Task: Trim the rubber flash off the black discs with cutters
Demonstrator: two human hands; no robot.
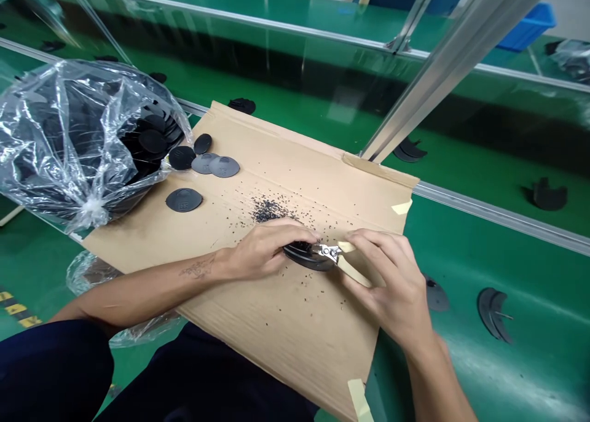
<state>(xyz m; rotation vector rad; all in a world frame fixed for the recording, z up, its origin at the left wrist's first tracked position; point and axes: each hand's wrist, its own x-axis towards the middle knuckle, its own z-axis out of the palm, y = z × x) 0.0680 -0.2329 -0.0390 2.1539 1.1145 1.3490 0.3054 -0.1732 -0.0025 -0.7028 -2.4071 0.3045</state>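
Note:
My left hand (265,247) is closed round a black oval plastic part (308,261), held just above the cardboard sheet (258,311). In my right hand (391,274) are cream-handled cutting pliers (353,268), fingers wrapped about the grips. The jaws of the pliers reach onto the upper side of the black part; what lies between them is too small to make out. Behind my left hand, a heap of tiny black clippings (270,208) has scattered across the cardboard. A single dark oval piece (184,199) lies flat to the left.
A clear plastic bag (69,145) full of black parts stands at the left, with several loose ovals (224,166) beside it. An aluminium post (442,72) rises behind the cardboard. Black pieces (494,313) lie on the green surface at the right. A blue bin (528,29) is farther back.

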